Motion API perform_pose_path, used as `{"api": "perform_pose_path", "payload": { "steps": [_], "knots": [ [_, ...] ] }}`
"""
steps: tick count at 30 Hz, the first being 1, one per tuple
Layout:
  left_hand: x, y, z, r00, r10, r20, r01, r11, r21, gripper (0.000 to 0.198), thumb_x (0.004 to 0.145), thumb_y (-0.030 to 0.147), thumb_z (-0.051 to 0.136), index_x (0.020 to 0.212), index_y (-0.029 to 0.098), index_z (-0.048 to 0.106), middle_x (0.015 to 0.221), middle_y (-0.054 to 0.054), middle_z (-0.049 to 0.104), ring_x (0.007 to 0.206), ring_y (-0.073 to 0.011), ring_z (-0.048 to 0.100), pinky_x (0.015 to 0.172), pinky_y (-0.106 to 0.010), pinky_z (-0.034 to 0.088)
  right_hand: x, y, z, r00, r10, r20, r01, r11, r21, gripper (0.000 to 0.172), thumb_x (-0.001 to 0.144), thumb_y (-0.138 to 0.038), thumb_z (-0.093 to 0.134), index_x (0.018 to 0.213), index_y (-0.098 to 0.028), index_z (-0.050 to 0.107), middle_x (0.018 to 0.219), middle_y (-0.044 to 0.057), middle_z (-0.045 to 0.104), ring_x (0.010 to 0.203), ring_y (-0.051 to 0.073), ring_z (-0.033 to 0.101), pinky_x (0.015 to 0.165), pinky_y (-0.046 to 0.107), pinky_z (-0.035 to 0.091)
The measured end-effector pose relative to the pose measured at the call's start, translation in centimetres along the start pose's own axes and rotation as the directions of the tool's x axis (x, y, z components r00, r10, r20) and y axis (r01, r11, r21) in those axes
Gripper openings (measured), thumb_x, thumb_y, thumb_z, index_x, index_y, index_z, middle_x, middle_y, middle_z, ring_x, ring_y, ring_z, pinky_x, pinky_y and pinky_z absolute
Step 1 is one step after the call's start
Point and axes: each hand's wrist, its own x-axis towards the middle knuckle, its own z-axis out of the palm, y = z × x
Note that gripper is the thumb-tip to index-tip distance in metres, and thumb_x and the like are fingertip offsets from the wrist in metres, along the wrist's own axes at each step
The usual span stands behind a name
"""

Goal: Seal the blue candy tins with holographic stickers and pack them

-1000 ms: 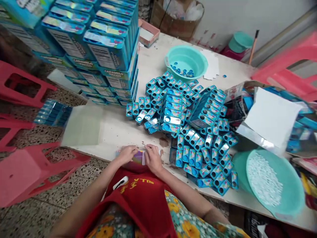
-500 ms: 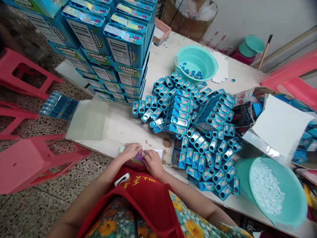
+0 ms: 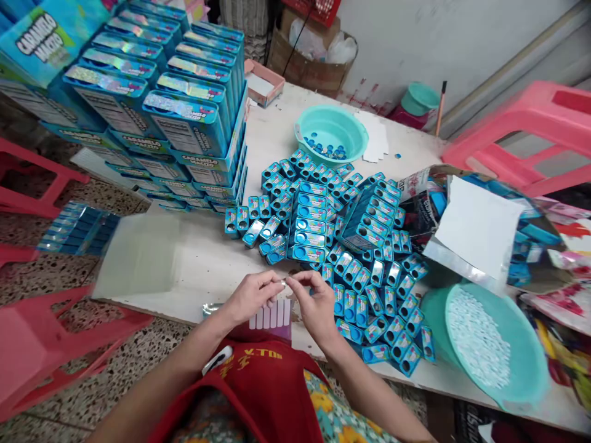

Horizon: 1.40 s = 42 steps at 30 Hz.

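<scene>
My left hand (image 3: 256,296) and my right hand (image 3: 316,303) meet just above the table's front edge, thumbs and fingers pinched together. A tiny pale thing shows between the fingertips, too small to name. Below them lies a sheet with several white strips (image 3: 271,315) and a purple lower edge, close to my red apron. A small shiny piece (image 3: 212,309) lies left of my left wrist. Beyond my hands stand many blue candy tins (image 3: 310,223) with round holes in their ends, some in upright rows and others loose around them.
Stacked blue cartons of tins (image 3: 194,129) rise at the left. A turquoise basin (image 3: 331,126) holds small blue caps; a larger turquoise tub (image 3: 530,357) at the right holds white pellets. A greenish clear sheet (image 3: 136,255) lies at the left edge. Red stools (image 3: 69,344) stand on the floor.
Both hands have lifted forward from the apron, and their fingertips now meet. The sheet of white strips now shows below them. The camera view has shifted, moving the table's things leftward in it.
</scene>
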Motion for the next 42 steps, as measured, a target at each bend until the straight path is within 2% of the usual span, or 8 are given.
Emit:
{"api": "perform_pose_path", "payload": {
  "steps": [6,14,21,26,29,32,36,42],
  "knots": [
    [5.1,4.4,-1.1,0.993,0.117,0.027,-0.119,0.980,0.157,0.024,0.085,0.030,0.044,0.106,0.019,0.045,0.060,0.007,0.048,0.051,-0.0083,0.046,0.049,-0.019,0.036,3.4,0.8,-0.4,0.929,-0.076,-0.361,0.054,0.996,-0.071,0.019,0.075,-0.038,0.066,0.076,-0.019,0.069,0.096,0.005,0.052,0.098,0.019,0.051,0.086,0.035,0.041],
    [8.3,4.2,-1.9,0.982,0.161,0.096,-0.179,0.958,0.224,0.009,0.082,0.023,0.040,0.091,0.020,0.039,0.059,0.008,0.047,0.052,-0.0073,0.042,0.051,-0.019,0.034,5.4,3.1,-0.1,0.903,0.038,-0.427,-0.060,0.997,-0.038,0.024,0.073,-0.041,0.066,0.072,-0.017,0.068,0.101,0.007,0.048,0.102,0.020,0.048,0.088,0.035,0.038],
    [10.0,1.4,-1.4,0.993,-0.041,0.111,0.045,0.998,-0.040,0.017,0.080,0.024,0.044,0.094,0.021,0.035,0.052,0.009,0.052,0.037,-0.0063,0.044,0.040,-0.016,0.026,5.9,4.2,-0.2,0.872,0.174,-0.457,-0.141,0.984,0.106,0.037,0.064,-0.039,0.072,0.087,-0.017,0.052,0.084,-0.001,0.052,0.077,0.013,0.049,0.070,0.027,0.040],
    [9.9,-2.4,-1.4,0.989,-0.012,-0.148,0.044,0.975,0.219,0.023,0.080,0.033,0.051,0.096,0.020,0.041,0.056,0.008,0.053,0.043,-0.0092,0.050,0.046,-0.020,0.035,5.6,4.2,-0.7,0.889,-0.001,-0.458,-0.034,0.997,-0.069,0.025,0.076,-0.037,0.062,0.089,-0.018,0.051,0.086,0.001,0.051,0.080,0.015,0.050,0.071,0.029,0.042],
    [6.5,-5.1,-3.0,0.965,0.065,-0.253,0.047,0.910,0.413,0.023,0.081,0.039,0.051,0.095,0.020,0.050,0.073,0.002,0.061,0.065,-0.0126,0.057,0.063,-0.024,0.042,3.3,4.1,-0.5,0.814,-0.240,-0.529,0.141,0.965,-0.220,0.021,0.081,-0.029,0.057,0.098,-0.020,0.050,0.100,0.007,0.049,0.097,0.020,0.050,0.080,0.037,0.044],
    [1.6,-8.5,-4.4,0.985,0.012,-0.174,0.079,0.861,0.503,0.024,0.082,0.041,0.050,0.092,0.020,0.058,0.090,-0.002,0.066,0.083,-0.0164,0.059,0.075,-0.026,0.042,-0.3,4.9,1.1,0.862,-0.444,-0.245,0.371,0.882,-0.291,0.018,0.082,-0.020,0.056,0.099,-0.022,0.051,0.098,0.007,0.051,0.097,0.021,0.052,0.083,0.040,0.045],
    [-2.6,-12.2,-4.5,0.989,-0.118,-0.093,0.150,0.732,0.665,0.022,0.084,0.037,0.047,0.081,0.020,0.062,0.086,-0.003,0.067,0.084,-0.0180,0.059,0.075,-0.026,0.039,-3.8,7.8,5.6,0.885,-0.348,0.310,0.418,0.888,-0.195,0.020,0.087,-0.017,0.049,0.105,-0.022,0.055,0.099,0.008,0.056,0.096,0.020,0.053,0.082,0.036,0.048],
    [-2.2,-13.1,-4.0,0.981,-0.144,-0.134,0.196,0.657,0.728,0.031,0.089,0.029,0.035,0.077,0.020,0.062,0.078,-0.003,0.067,0.078,-0.0180,0.059,0.072,-0.026,0.037,-4.9,11.4,10.0,0.770,-0.287,0.570,0.533,0.781,-0.325,0.035,0.089,-0.019,0.045,0.124,-0.016,0.052,0.115,0.014,0.056,0.105,0.024,0.049,0.090,0.042,0.047]
  ]
}}
